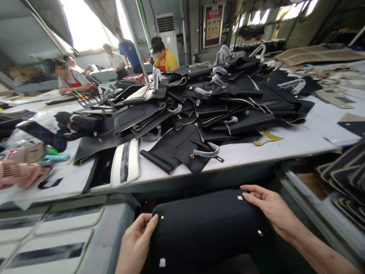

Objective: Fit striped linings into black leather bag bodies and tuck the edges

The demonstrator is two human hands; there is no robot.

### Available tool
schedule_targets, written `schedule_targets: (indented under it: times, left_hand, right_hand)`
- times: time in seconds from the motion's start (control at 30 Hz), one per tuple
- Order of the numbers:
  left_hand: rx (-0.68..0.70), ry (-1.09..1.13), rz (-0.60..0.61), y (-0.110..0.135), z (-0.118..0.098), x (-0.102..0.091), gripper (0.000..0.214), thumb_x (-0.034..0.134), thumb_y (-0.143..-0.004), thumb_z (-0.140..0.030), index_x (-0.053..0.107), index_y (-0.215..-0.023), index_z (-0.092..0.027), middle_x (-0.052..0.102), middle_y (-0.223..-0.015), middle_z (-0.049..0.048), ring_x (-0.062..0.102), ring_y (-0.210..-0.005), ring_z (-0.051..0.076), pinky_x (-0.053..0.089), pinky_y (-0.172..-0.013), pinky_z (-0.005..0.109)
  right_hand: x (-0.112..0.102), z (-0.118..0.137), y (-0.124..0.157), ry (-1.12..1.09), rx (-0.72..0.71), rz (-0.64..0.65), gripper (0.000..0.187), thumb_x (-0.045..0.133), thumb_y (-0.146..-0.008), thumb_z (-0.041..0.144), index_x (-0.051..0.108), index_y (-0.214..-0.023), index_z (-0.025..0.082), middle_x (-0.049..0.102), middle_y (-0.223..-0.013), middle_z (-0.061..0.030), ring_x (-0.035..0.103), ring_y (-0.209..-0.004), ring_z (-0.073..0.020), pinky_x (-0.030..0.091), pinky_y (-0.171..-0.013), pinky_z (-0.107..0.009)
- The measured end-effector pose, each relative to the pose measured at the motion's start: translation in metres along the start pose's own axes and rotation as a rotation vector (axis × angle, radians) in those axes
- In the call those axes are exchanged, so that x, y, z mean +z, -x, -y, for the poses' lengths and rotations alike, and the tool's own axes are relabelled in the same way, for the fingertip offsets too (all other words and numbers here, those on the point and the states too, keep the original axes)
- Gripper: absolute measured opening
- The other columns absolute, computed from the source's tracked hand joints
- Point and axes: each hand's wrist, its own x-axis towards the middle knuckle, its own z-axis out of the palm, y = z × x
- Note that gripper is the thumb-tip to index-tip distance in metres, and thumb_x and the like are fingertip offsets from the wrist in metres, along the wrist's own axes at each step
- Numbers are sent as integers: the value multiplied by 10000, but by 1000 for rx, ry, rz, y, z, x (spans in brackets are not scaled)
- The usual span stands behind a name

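A black leather-like bag panel (203, 228) is stretched between my two hands at the bottom of the head view. Small gold-coloured studs and white bits sit near its corners. My left hand (137, 241) pinches its left edge between thumb and fingers. At the upper right corner, my right hand (266, 205) grips the panel the same way. The panel's lower edge runs toward my body and is partly out of view. Beyond it, a black bag piece with a wrapped handle (194, 152) lies near the table's front edge.
Black bag pieces (199, 106) are heaped across the white table (242, 158). White panels with dark strips (54, 249) lie at lower left. Stacked dark panels (346, 179) stand at right, beside a box rim (302, 190). Several people, one in a yellow shirt (171, 61), work behind.
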Motion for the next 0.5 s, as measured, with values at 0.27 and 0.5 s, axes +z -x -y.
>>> schedule_targets:
  times: [0.27,0.5]
  left_hand:
    - [27,-153,-54,-17,23,-2,553,630,-792,-604,664,-1114,-156,581,-674,-17,535,-660,152,401,-609,236]
    - [1,-127,-42,-17,22,-6,544,604,-826,-570,664,-1157,-143,681,-797,40,614,-779,201,448,-715,267]
  right_hand:
    - [-1,-8,-19,96,103,-30,690,857,-517,536,704,-1077,164,698,-763,-49,616,-719,-184,457,-610,-253]
    - [3,-10,-20,-38,285,-71,670,902,-445,480,748,-1052,242,731,-977,-154,687,-868,-314,540,-703,-355]
